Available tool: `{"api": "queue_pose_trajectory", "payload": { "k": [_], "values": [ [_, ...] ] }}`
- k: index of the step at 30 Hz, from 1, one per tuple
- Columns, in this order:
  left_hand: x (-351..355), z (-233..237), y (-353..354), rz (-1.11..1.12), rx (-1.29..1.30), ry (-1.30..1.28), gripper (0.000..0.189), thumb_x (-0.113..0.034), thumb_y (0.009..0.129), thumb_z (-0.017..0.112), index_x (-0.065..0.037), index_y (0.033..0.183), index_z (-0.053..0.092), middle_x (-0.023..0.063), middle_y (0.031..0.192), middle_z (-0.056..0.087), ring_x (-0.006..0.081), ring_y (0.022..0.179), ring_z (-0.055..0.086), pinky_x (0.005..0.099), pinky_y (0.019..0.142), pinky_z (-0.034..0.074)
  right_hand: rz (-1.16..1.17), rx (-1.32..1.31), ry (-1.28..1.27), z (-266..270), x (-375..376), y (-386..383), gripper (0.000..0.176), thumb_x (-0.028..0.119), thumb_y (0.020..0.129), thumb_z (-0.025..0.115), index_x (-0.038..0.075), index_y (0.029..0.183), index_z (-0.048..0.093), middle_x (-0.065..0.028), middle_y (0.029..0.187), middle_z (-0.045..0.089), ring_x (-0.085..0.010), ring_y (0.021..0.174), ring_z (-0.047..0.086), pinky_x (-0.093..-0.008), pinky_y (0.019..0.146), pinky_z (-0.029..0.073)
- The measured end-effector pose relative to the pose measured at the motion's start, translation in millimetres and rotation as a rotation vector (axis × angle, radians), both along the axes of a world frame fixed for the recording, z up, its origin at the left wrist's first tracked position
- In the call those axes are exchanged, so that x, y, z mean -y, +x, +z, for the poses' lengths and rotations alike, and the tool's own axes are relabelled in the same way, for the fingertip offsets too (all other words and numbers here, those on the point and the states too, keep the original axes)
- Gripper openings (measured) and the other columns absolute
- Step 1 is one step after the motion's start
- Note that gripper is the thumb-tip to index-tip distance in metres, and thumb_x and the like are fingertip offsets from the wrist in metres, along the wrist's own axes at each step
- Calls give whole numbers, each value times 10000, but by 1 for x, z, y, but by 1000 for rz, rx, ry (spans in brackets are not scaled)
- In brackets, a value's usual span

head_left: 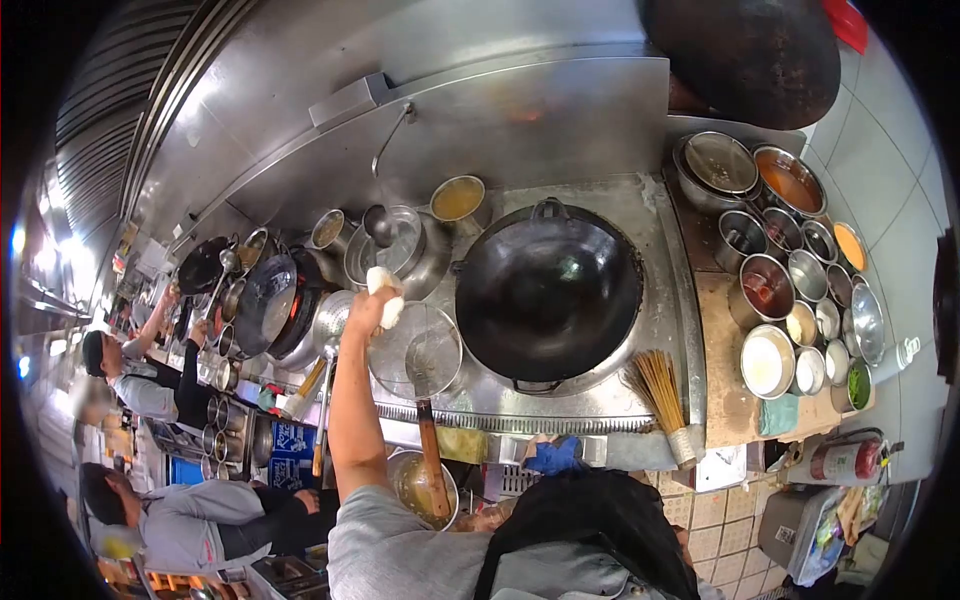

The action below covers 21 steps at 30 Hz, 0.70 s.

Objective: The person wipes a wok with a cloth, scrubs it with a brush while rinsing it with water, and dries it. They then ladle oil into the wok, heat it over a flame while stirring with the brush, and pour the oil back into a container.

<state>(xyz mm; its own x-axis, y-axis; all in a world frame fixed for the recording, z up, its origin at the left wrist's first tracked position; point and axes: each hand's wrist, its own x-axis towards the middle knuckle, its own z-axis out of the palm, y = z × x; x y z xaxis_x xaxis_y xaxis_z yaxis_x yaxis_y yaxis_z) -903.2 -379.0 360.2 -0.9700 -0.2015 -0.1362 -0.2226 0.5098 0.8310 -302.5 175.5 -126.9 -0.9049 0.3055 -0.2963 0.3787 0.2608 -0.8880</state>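
My left hand (pixel 368 312) is stretched forward over the stove, its fingers closed around a bunched white cloth (pixel 386 290). Just below that hand, a round wire-mesh strainer (pixel 392 352) lies on the steel counter, and a perforated skimmer (pixel 333 318) is beside my wrist. A ladle (pixel 379 226) rests in the metal pot (pixel 428 262) beyond the cloth. To the right, a large black wok (pixel 549 290) sits on the burner with a dark, shiny inside. My right hand does not show; my body and black apron cover the lower middle.
A bamboo brush (pixel 657 385) lies on the right of the stove. Several metal bowls of sauces and seasonings, one with white contents (pixel 768 362), crowd the right-hand board. Another wok (pixel 268 303) stands over flames at left. Two co-workers (pixel 150 385) are farther left. A fire extinguisher (pixel 840 462) is at lower right.
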Motion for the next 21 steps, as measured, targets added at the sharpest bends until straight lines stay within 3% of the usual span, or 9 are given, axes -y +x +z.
{"api": "queue_pose_trajectory", "payload": {
  "k": [6,7,9,11,12,14,17,20,21],
  "values": [
    [43,-58,-28,131,127,-114,417,-375,729,649,28,821,703,122,735,668,232,588,616,351,481,437,-3,-39,35,61,2,-27,331,324,866,521,56,765,686,-101,672,647,-246,603,609,-376,535,463],
    [47,-68,-34,131,133,-29,406,-393,745,645,2,823,696,100,704,652,209,565,600,343,458,419,-5,-40,39,49,-1,-25,331,324,866,521,56,765,686,-101,672,647,-246,603,609,-376,535,463],
    [50,-86,-47,199,138,251,383,-439,783,632,-59,824,666,52,640,611,158,516,558,312,414,381,103,-115,344,34,0,-24,311,276,861,474,63,706,641,-98,670,641,-278,607,614,-385,527,460],
    [57,-97,-62,186,139,568,338,-510,847,585,-172,861,598,-19,622,564,91,487,503,240,380,341,48,-59,228,47,5,-25,297,258,852,471,66,698,637,-103,685,647,-303,634,624,-395,557,483],
    [47,-91,-67,281,24,858,296,-500,871,555,-208,901,594,-35,677,574,105,499,500,222,384,344,3,-12,103,54,8,-26,283,241,843,468,69,690,633,-108,699,653,-327,661,633,-405,588,506],
    [40,-71,-75,244,-60,1164,270,-474,894,523,-215,938,582,-20,730,551,133,522,488,216,390,349,64,-13,303,75,15,-31,274,233,828,474,63,692,639,-120,725,662,-323,698,653,-396,619,531],
    [22,-36,-82,280,-65,1220,291,-454,911,490,-180,954,578,30,775,517,193,555,476,211,396,362,7,86,202,94,22,-33,269,232,815,468,55,745,658,-134,738,662,-301,693,657,-374,618,536],
    [-2,-15,-84,273,-87,1189,280,-442,922,477,-185,950,586,6,770,530,185,557,489,206,395,355,178,61,485,61,21,-17,245,187,813,468,36,798,660,-134,744,666,-262,699,668,-348,606,529],
    [-8,-10,-84,209,-102,1178,260,-420,928,482,-186,938,593,-12,762,543,170,553,494,203,396,359,1,92,201,78,29,-21,218,152,814,481,30,819,661,-123,752,672,-253,706,667,-345,609,528]
  ]
}}
